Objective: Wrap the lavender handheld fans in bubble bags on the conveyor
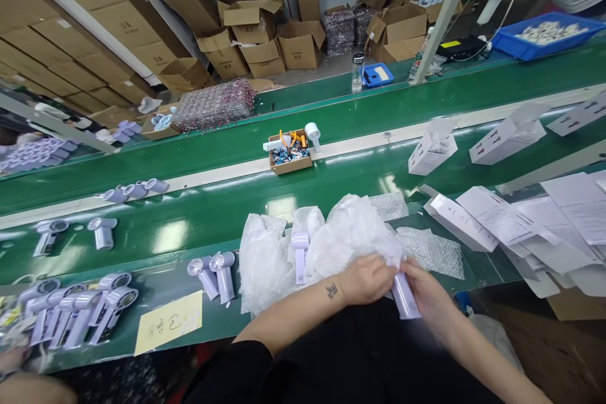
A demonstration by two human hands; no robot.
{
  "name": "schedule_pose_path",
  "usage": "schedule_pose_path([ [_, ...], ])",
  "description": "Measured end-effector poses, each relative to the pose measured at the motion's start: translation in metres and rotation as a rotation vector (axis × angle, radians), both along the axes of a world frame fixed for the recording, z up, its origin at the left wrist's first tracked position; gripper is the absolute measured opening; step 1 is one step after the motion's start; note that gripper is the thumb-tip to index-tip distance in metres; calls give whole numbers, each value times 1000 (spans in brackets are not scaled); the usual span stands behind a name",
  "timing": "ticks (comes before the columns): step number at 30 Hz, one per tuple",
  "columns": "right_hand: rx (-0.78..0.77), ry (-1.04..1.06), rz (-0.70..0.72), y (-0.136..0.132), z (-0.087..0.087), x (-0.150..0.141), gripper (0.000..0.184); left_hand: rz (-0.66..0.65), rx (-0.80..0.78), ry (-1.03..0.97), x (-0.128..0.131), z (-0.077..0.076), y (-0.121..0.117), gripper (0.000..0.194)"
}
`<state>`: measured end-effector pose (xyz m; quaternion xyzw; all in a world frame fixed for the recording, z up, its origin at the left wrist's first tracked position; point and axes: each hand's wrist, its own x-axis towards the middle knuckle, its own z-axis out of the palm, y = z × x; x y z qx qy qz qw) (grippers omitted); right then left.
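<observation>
At the front edge of the bench, a lavender handheld fan is between my two hands, its handle pointing down toward me. My left hand is closed at the upper end of the fan, where white plastic film hides the head. With bent fingers, my right hand grips the fan's right side. Behind my hands lies a pile of bubble wrap bags. Another lavender fan rests among the bags, left of my forearm. Two more fans lie farther left.
A cluster of lavender fans and a yellow paper note are on the left. White boxes and leaflets lie on the right. Beyond is a green conveyor belt and a small carton of parts. Another person's arm shows lower left.
</observation>
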<state>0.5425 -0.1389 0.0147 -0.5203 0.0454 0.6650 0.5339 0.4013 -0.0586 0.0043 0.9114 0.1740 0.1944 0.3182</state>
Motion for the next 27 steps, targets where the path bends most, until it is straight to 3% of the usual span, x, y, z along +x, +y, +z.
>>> schedule_pose_path([
  [3,-65,98,5,0,4,3,26,285,-313,-9,18,24,11,23],
  [6,-94,102,36,1,16,14,24,270,-485,41,27,42,18,18],
  [9,-112,88,111,5,28,24,23,279,-496,85,33,51,16,17],
  [13,-201,76,150,9,33,26,14,208,-368,74,41,56,11,18],
  [15,-213,23,157,10,36,29,16,235,-397,71,42,58,13,17],
  [17,-160,-140,228,8,46,40,20,336,-506,55,42,61,17,17],
  [19,-38,-456,356,5,62,57,23,404,-639,31,41,68,21,14],
  [21,95,-802,466,1,82,76,24,435,-771,13,38,78,24,13],
  [23,208,-1003,501,-2,100,89,22,417,-855,-45,33,88,27,20],
  [25,297,-1007,462,-1,110,90,19,345,-820,-146,29,95,32,29],
  [27,396,-874,376,5,110,80,17,230,-707,-207,29,96,36,63],
])
